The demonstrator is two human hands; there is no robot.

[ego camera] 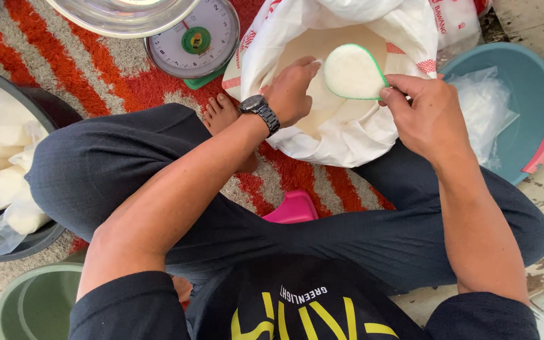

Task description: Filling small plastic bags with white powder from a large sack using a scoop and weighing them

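A large white sack [354, 135] stands open before my crossed legs, with pale powder inside. My right hand [424, 116] grips the handle end of a green-rimmed scoop [352, 72] heaped with white powder, held over the sack's mouth. My left hand [291, 91], with a dark wristwatch, rests on the sack's left edge beside the scoop, its fingers curled on the plastic.
A dial kitchen scale [193, 41] with a metal bowl [124, 16] stands at the top left. A teal basin [530, 101] with clear bags sits right. A black tub [39, 104] of filled bags lies left. A green bucket [36, 302] and a pink item [292, 208] are near my legs.
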